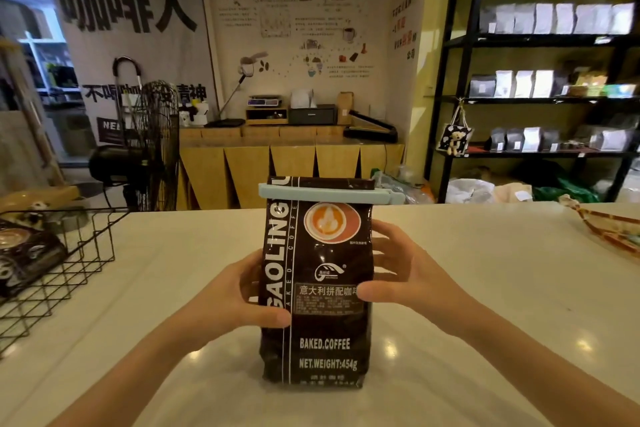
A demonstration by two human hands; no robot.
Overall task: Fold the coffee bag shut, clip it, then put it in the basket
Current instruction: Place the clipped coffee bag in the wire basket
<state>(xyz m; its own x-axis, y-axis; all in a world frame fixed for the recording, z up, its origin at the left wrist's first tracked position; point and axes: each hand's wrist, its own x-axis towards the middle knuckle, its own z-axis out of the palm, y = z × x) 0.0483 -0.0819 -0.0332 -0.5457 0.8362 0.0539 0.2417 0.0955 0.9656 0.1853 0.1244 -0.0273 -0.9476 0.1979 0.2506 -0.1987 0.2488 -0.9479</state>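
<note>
Left hand (242, 291) and right hand (405, 274) grip the upright dark foil coffee bag (322, 333) on the white counter (485, 288); pale-blue plastic clip (329, 193) clamps its folded top; black wire basket (69, 263) stands well left.

Left hand (242, 291) fingers: I see only the thumb on the front of the coffee bag (320, 288); the rest are hidden behind its side.
Right hand (401, 274) palm: hidden from me, turned toward the bag's far side.
Bag fine print: the small label text just beside my right thumb is too small to read.
Clip (329, 193) far jaw: hidden behind the folded top, above both grips.
Basket (55, 274): well left of the grip, cut off by the frame edge; the dark packet inside shows only partly.
Shelf (540, 55) packages: beyond the grip, upper right, blurred.
</note>
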